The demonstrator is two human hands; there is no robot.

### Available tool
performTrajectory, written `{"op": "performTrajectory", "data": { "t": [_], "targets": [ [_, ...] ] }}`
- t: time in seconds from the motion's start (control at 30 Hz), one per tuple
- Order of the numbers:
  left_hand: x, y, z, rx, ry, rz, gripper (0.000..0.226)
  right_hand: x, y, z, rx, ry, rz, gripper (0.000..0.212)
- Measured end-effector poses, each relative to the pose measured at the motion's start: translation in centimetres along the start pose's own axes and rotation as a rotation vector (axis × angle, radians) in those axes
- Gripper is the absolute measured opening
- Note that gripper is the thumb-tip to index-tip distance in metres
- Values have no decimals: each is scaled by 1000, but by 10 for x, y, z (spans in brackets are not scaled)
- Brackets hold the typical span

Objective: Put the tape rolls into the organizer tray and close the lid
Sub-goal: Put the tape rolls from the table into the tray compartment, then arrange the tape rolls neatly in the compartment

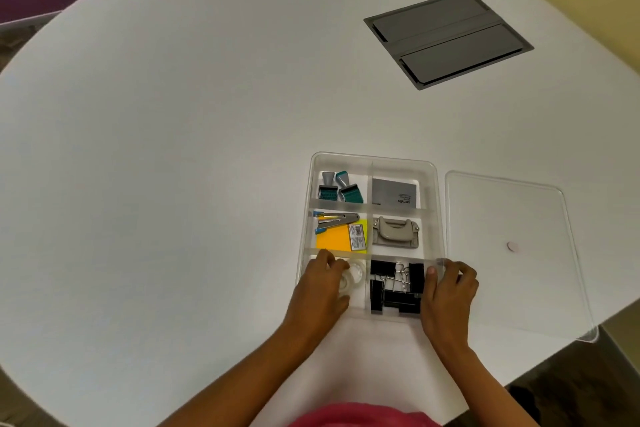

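Observation:
A clear plastic organizer tray [374, 159] with six compartments lies on the white table. Clear tape rolls [353, 273] sit in its near-left compartment, partly hidden under my left hand [320, 291], whose fingers rest on them. Whether those fingers grip a roll I cannot tell. My right hand [448, 298] holds the tray's near-right rim, thumb inside the wall. The clear lid [509, 253] lies flat on the table just right of the tray, off the tray.
Other compartments hold two stamps [339, 188], a grey box [394, 192], a stapler on yellow sticky notes [337, 230], a hole punch [394, 231] and black binder clips [396, 288]. A grey cable hatch [446, 38] sits in the table's far right. The table edge runs close behind the lid.

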State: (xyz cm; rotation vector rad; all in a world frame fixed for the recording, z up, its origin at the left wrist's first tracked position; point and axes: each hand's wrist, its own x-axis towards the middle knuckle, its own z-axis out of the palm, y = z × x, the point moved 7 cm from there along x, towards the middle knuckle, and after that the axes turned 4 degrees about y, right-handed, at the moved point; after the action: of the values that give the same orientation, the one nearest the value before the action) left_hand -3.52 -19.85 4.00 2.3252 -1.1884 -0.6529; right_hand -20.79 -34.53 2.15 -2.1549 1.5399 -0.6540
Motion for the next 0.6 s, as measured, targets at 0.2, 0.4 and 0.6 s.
{"op": "performTrajectory", "data": {
  "t": [0.2,0.4,0.6],
  "targets": [
    [6,-4,14,54,-28,-54,53,-1,1,0,30,8,8,23],
    [7,-6,13,111,-52,-24,60,0,1,0,-12,4,-6,22],
    [2,-10,-12,10,70,-38,52,0,-5,-10,36,41,62,33]
  ]
}}
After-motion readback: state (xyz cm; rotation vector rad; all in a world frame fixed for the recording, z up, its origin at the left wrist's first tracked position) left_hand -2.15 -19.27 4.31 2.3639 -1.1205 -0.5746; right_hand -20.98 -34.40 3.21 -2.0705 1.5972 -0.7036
